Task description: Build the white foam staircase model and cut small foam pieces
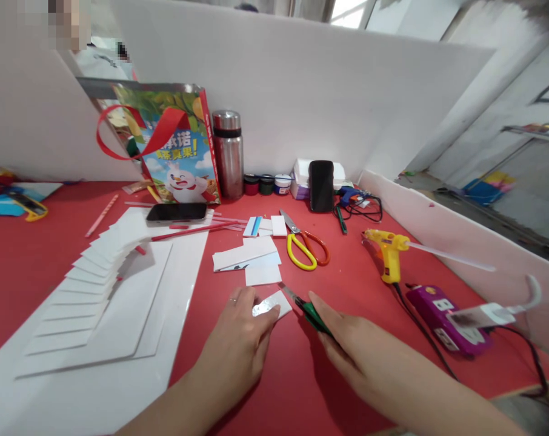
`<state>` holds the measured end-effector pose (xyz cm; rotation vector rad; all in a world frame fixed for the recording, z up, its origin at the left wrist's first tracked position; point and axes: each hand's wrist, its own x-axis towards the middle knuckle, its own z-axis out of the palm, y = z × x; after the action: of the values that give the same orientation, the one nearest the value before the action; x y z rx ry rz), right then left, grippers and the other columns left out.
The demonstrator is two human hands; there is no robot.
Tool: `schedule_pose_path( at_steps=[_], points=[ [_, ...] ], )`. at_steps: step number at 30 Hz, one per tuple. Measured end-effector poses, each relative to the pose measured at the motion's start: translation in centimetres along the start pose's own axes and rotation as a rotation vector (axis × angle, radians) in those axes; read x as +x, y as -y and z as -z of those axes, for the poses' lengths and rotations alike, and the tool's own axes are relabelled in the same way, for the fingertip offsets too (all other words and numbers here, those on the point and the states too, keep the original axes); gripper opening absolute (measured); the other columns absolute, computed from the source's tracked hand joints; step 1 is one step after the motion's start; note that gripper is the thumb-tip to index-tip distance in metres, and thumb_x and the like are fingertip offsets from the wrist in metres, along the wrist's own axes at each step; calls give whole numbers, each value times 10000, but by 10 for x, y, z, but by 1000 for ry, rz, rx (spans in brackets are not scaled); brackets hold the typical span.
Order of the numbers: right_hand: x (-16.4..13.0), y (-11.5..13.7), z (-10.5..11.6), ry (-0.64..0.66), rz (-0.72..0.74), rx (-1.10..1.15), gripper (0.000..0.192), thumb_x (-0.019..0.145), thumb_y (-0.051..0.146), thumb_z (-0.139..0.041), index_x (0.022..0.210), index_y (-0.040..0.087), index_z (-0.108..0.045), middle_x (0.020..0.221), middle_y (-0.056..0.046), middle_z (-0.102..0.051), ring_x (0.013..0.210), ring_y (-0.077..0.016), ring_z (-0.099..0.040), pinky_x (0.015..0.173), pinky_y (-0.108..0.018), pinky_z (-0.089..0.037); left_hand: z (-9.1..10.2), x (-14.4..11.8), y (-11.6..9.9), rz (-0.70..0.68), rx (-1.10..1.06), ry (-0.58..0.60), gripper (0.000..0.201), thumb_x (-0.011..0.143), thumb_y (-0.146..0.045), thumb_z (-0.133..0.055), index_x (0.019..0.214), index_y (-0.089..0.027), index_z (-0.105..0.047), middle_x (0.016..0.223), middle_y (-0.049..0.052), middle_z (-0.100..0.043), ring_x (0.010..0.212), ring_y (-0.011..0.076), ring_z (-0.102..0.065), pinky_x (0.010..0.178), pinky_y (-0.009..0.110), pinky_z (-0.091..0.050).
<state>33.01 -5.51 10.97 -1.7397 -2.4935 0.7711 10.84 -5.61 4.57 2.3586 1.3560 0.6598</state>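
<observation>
My left hand is closed on a small white board piece, which has a shiny patch under the fingers. In my right hand is a green-handled craft knife; its blade points up and left, just beyond the corner of the board piece. Behind my left hand lie several overlapping white card pieces, some with a blue part. Scissors with one yellow and one orange-red handle rest farther back, partly spread.
At left, a fanned stepped stack stands on white boards. A phone, carry bag and steel flask are behind it. At right are a yellow glue gun, its cord and a purple power strip.
</observation>
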Motion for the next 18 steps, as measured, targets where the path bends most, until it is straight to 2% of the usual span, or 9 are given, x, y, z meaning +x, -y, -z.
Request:
schedule_pose_path(
  at_steps=[3, 9, 13, 18],
  points=[
    [2, 3, 1, 108, -44, -12, 414, 965, 167, -394, 1339, 135, -567, 991, -173, -770, 934, -299, -745, 907, -400, -517, -1, 0, 1, 1, 7, -1, 361, 932, -83, -446, 1183, -189, -683, 992, 117, -468, 892, 262, -466, 754, 429, -478],
    [5, 13, 3, 145, -49, -19, 436, 943, 119, -379, 1333, 135, -573, 1110, -193, -748, 957, -296, -743, 883, -381, -523, 0, 1, 1, -3, 4, -3, 361, 920, -73, -466, 1183, -199, -679, 995, 112, -474, 895, 262, -476, 753, 415, -475],
    [4, 16, 4, 143, -40, -50, 462, 933, 114, -372, 1349, 121, -572, 1068, -191, -761, 926, -291, -750, 820, -350, -528, 0, 2, 1, -7, 6, -9, 354, 925, -75, -463, 1182, -193, -676, 992, 111, -475, 887, 256, -472, 746, 410, -473],
    [9, 27, 7, 101, -1, -136, 614, 876, 95, -466, 1490, 91, -446, 1011, -191, -778, 888, -265, -754, 703, -273, -497, 0, 2, 0, 2, 6, 20, 339, 929, -76, -452, 1158, -182, -679, 988, 112, -472, 889, 256, -464, 749, 419, -480]
  ],
)
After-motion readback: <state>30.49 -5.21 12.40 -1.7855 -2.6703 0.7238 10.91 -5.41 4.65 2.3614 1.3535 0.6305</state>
